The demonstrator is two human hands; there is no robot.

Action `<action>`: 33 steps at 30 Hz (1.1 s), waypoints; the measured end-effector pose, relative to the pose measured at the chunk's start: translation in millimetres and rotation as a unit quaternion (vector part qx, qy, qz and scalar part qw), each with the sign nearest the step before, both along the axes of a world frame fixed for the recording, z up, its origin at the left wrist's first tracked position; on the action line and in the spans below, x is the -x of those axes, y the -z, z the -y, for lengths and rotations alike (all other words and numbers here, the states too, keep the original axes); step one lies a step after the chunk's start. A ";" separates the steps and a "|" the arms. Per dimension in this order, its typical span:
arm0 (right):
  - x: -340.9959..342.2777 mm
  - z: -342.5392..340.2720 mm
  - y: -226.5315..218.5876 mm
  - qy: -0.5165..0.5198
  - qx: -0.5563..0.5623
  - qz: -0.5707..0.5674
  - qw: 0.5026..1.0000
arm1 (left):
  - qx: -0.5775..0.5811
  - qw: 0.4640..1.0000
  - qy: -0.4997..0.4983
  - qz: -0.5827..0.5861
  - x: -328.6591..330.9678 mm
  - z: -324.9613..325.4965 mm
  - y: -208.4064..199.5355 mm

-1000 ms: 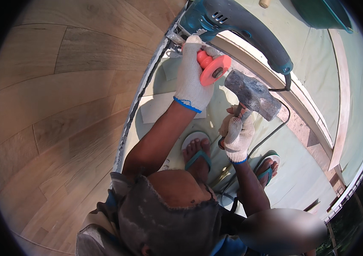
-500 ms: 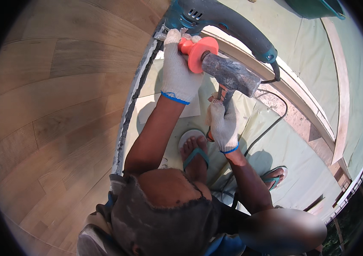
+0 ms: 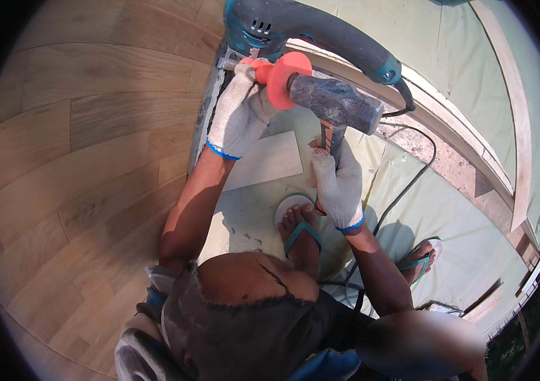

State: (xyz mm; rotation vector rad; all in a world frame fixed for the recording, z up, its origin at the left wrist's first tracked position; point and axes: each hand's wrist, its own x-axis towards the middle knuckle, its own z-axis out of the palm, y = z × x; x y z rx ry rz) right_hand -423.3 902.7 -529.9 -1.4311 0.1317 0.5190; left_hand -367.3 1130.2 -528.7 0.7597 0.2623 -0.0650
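Observation:
My left hand [image 3: 238,120], in a white knit glove with a blue cuff, is closed around the orange grip of a chisel with a round hand guard [image 3: 289,82]. The chisel lies along the cut edge of the wood floor, its blade end partly hidden by my fingers. Against the chisel's struck end, just behind the guard, rests the grey steel head of a club hammer [image 3: 336,105]. My gloved right hand [image 3: 338,181] is wrapped around the hammer's handle, below the head. A grey and teal corded power tool [image 3: 320,32] lies just beyond both hands.
Wood plank flooring [image 3: 92,133] covers the left side. A pale green sheet [image 3: 466,241] spreads under my sandalled feet [image 3: 301,232], with a loose flat board [image 3: 263,162] near the left hand. Wood strips [image 3: 505,95] and a black cord [image 3: 403,190] lie to the right.
My left wrist has swung left, with the hand still on the chisel. The hammer head stays against the chisel's end. The whole view has shifted slightly.

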 end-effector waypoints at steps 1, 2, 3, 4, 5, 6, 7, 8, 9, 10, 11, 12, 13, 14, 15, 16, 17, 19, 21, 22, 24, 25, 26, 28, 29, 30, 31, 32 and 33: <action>-1.1 5.0 -3.1 0.001 0.004 -0.008 1.000 | 0.002 1.000 -0.011 -0.006 -0.6 2.7 -1.7; -1.5 9.0 -3.9 0.002 0.008 -0.017 1.000 | 0.004 1.000 -0.022 -0.013 -0.3 6.8 -2.9; -0.1 11.1 0.5 0.036 -0.007 0.017 0.999 | 0.007 0.999 -0.033 -0.020 -0.7 10.5 -3.9; 6.3 14.3 7.5 0.083 -0.067 0.019 0.994 | 0.031 0.999 -0.040 -0.011 -0.8 11.2 -2.5; 15.0 18.2 15.4 0.130 -0.127 0.022 0.983 | 0.055 0.997 -0.047 -0.003 -1.3 11.6 -1.1; 18.1 16.5 16.4 0.175 -0.190 0.023 0.966 | 0.074 0.996 -0.057 0.004 -1.3 9.8 -1.8; 20.0 12.8 16.3 0.209 -0.252 0.063 0.943 | 0.073 0.996 -0.050 0.008 -1.5 8.9 -2.4; 20.3 8.9 19.0 0.202 -0.274 0.079 0.937 | 0.071 0.996 -0.043 0.011 -2.1 8.3 -3.7; 16.3 3.6 20.5 0.195 -0.295 0.096 0.930 | 0.071 0.997 -0.035 0.017 -3.4 8.2 -4.7; 12.4 -2.5 21.1 0.188 -0.317 0.114 0.923 | 0.057 0.998 -0.036 0.013 -3.4 7.1 -5.1; 8.2 -6.2 19.7 0.126 -0.123 0.085 0.981 | 0.043 0.998 -0.038 0.009 -2.6 5.7 -4.7; -1.4 -15.9 7.6 0.026 0.064 0.059 0.996 | 0.026 0.999 -0.043 0.003 0.2 2.8 -3.6; -14.6 -23.0 -7.3 -0.039 0.076 0.054 0.995 | -0.158 0.986 -0.057 -0.011 5.3 -9.5 8.3; -19.8 -21.1 -12.1 -0.091 0.108 0.047 0.989 | -0.317 0.946 -0.056 -0.024 8.0 -18.1 37.9; -18.6 -20.6 -8.7 -0.119 0.106 0.060 0.985 | -0.326 0.942 -0.065 -0.040 6.6 -22.2 39.7; -14.4 -16.9 -0.6 -0.112 0.103 0.090 0.984 | -0.332 0.939 -0.074 -0.058 4.7 -19.3 34.3; -4.8 -11.1 7.7 -0.104 0.100 0.119 0.982 | -0.171 0.978 -0.085 -0.078 7.6 -13.0 29.5; 14.4 -4.1 4.6 -0.083 0.077 0.138 0.984 | -0.003 0.990 -0.095 -0.101 16.6 -19.2 41.1; 26.7 9.8 8.9 -0.088 0.058 0.090 0.990 | 0.059 0.993 -0.075 -0.071 22.9 -5.8 51.0; 26.8 16.0 17.0 -0.077 0.050 0.075 0.993 | 0.094 0.992 -0.062 -0.054 21.9 8.8 48.4; 25.4 23.3 25.6 -0.057 0.028 0.044 0.997 | 0.037 0.993 -0.051 -0.103 24.4 20.7 43.0; 21.3 25.9 26.5 -0.040 0.011 0.023 0.999 | 0.016 0.994 -0.035 -0.105 26.8 23.0 42.4; 17.4 26.9 27.1 -0.024 -0.005 0.001 1.000 | -0.005 0.994 -0.019 -0.107 29.2 25.3 41.7; 12.7 20.6 23.7 0.006 -0.032 0.029 0.999 | -0.035 0.992 -0.010 -0.119 31.1 29.2 39.5; 10.9 18.8 19.2 0.020 -0.036 0.032 0.999 | -0.051 0.991 -0.006 -0.126 32.1 31.2 38.2; 9.2 17.4 16.0 0.034 -0.042 0.035 0.998 | -0.067 0.989 -0.012 -0.132 31.0 33.7 34.6; 9.5 18.3 18.5 0.030 -0.043 0.036 0.998 | -0.083 0.987 -0.019 -0.138 29.7 36.1 31.0; 10.6 20.2 23.7 0.026 -0.044 0.036 0.998 | -0.100 0.984 -0.025 -0.145 28.4 37.7 27.2; 10.3 20.9 24.1 0.023 -0.045 0.037 0.998 | -0.132 0.979 -0.028 -0.150 28.2 38.6 26.1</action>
